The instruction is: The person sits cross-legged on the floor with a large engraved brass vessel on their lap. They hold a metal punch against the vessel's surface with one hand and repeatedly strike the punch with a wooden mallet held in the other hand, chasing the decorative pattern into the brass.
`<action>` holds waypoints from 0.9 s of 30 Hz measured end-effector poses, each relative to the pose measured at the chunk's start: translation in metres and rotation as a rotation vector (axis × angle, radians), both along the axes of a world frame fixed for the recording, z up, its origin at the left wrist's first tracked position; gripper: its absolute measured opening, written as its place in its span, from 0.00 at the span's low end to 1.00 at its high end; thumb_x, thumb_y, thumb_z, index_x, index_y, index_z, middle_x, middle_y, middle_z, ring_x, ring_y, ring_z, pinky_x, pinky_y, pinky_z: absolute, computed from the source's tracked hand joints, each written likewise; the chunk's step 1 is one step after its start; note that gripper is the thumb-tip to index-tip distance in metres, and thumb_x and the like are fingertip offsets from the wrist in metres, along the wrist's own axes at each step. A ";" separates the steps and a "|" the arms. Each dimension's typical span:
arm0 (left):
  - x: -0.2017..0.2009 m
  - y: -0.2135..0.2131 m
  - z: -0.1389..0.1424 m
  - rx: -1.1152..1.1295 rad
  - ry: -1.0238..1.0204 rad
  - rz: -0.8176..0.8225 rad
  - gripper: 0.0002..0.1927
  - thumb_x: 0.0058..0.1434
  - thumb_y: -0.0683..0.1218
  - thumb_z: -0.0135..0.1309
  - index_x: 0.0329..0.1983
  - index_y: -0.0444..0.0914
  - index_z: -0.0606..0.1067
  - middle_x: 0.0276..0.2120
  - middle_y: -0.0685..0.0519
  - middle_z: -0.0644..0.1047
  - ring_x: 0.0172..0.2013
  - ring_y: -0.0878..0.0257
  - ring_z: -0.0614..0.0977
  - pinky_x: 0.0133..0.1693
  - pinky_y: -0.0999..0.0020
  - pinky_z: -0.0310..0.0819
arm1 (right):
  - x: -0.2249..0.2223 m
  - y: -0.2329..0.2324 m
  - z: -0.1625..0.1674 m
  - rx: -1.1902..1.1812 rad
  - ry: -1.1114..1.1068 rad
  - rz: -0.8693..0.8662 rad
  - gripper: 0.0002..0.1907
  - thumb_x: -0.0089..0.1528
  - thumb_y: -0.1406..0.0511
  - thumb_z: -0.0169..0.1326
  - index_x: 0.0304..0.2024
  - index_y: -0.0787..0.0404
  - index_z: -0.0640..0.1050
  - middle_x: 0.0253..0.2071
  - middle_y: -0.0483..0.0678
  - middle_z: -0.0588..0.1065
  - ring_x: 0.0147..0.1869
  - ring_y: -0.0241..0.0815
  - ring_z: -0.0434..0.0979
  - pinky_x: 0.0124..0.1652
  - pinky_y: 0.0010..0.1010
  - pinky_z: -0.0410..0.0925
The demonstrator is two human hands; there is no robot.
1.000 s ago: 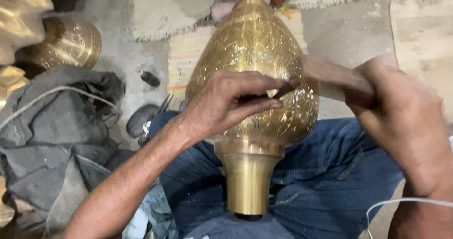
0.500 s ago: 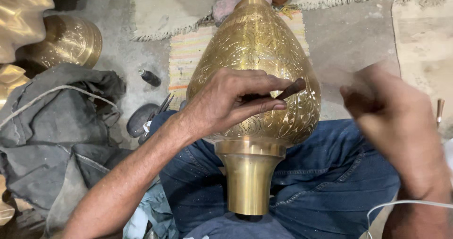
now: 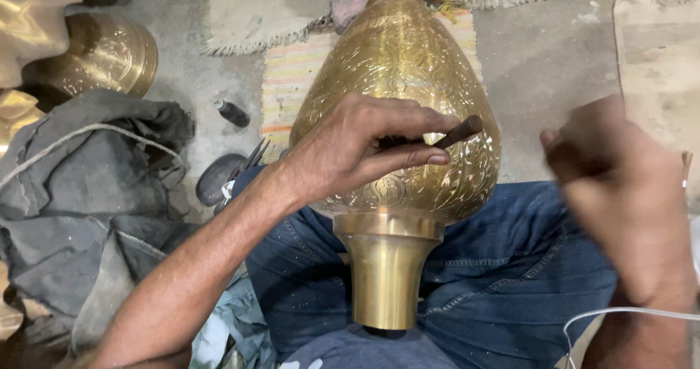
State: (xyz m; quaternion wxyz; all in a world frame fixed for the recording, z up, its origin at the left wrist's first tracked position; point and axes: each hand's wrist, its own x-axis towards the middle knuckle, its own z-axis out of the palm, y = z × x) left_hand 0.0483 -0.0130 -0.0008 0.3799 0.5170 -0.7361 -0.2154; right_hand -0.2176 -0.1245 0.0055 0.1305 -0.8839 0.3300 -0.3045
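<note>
A large engraved brass vase (image 3: 397, 55) lies across my lap on blue jeans (image 3: 503, 267), its plain neck (image 3: 386, 281) pointing toward me. My left hand (image 3: 350, 150) rests on the vase's belly and pinches a short dark chisel (image 3: 458, 132) against the engraved surface. My right hand (image 3: 620, 208) is blurred, closed in a fist and drawn back to the right of the vase, apart from the chisel. A thin bit of hammer handle (image 3: 685, 166) shows past the fist; the hammer head is hidden.
A round brass bowl (image 3: 109, 55) and other brass pieces stand at the upper left. Crumpled grey cloth (image 3: 80, 187) with a cord lies left of my leg. A striped mat (image 3: 292, 77), a small dark bottle (image 3: 233, 112) and a white cable (image 3: 620, 312) are nearby.
My right hand swung away from the chisel's end to the right and is now motion-blurred. The left hand, chisel and vase have stayed in place.
</note>
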 end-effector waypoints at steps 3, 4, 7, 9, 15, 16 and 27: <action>0.000 -0.002 -0.001 -0.028 -0.039 -0.007 0.18 0.67 0.52 0.60 0.59 0.45 0.78 0.41 0.55 0.86 0.39 0.67 0.88 0.42 0.69 0.87 | -0.004 -0.002 -0.008 0.004 -0.050 -0.061 0.10 0.67 0.69 0.66 0.44 0.66 0.76 0.38 0.53 0.79 0.40 0.44 0.81 0.41 0.35 0.75; 0.001 -0.002 -0.001 -0.019 -0.048 -0.001 0.19 0.66 0.52 0.60 0.59 0.44 0.78 0.39 0.55 0.85 0.37 0.67 0.88 0.41 0.69 0.87 | -0.006 -0.004 -0.010 0.124 -0.106 -0.063 0.10 0.70 0.68 0.65 0.44 0.66 0.75 0.38 0.53 0.79 0.40 0.42 0.81 0.42 0.33 0.74; 0.002 -0.003 0.000 -0.042 -0.038 -0.023 0.18 0.67 0.52 0.60 0.59 0.45 0.78 0.39 0.56 0.85 0.38 0.68 0.88 0.41 0.69 0.87 | -0.009 -0.006 -0.015 0.370 -0.076 -0.070 0.10 0.68 0.67 0.64 0.45 0.65 0.75 0.35 0.51 0.79 0.36 0.41 0.81 0.39 0.35 0.73; 0.002 -0.003 0.000 -0.041 -0.031 -0.027 0.18 0.67 0.52 0.60 0.59 0.45 0.78 0.39 0.56 0.85 0.38 0.68 0.88 0.41 0.69 0.87 | -0.008 -0.005 -0.013 0.001 0.027 -0.077 0.11 0.66 0.70 0.65 0.45 0.68 0.76 0.38 0.56 0.79 0.41 0.48 0.81 0.41 0.38 0.74; 0.002 -0.003 0.002 -0.012 -0.005 -0.043 0.20 0.67 0.52 0.60 0.61 0.45 0.77 0.40 0.56 0.85 0.38 0.67 0.88 0.42 0.69 0.86 | -0.004 0.008 -0.001 -0.022 -0.037 -0.059 0.12 0.59 0.69 0.66 0.43 0.63 0.76 0.36 0.51 0.79 0.39 0.45 0.81 0.41 0.34 0.74; 0.003 -0.004 0.003 -0.027 -0.018 -0.049 0.20 0.67 0.51 0.60 0.61 0.45 0.77 0.41 0.56 0.85 0.40 0.67 0.88 0.43 0.69 0.87 | -0.005 0.008 -0.001 -0.359 0.228 -0.047 0.14 0.56 0.72 0.67 0.43 0.65 0.78 0.37 0.55 0.79 0.40 0.51 0.80 0.41 0.38 0.74; 0.003 -0.004 0.004 -0.024 -0.018 -0.052 0.18 0.67 0.52 0.60 0.60 0.47 0.78 0.46 0.56 0.85 0.43 0.65 0.88 0.47 0.65 0.87 | -0.014 0.004 -0.014 0.412 -0.249 -0.155 0.07 0.69 0.68 0.61 0.45 0.63 0.76 0.36 0.52 0.77 0.36 0.40 0.79 0.37 0.30 0.72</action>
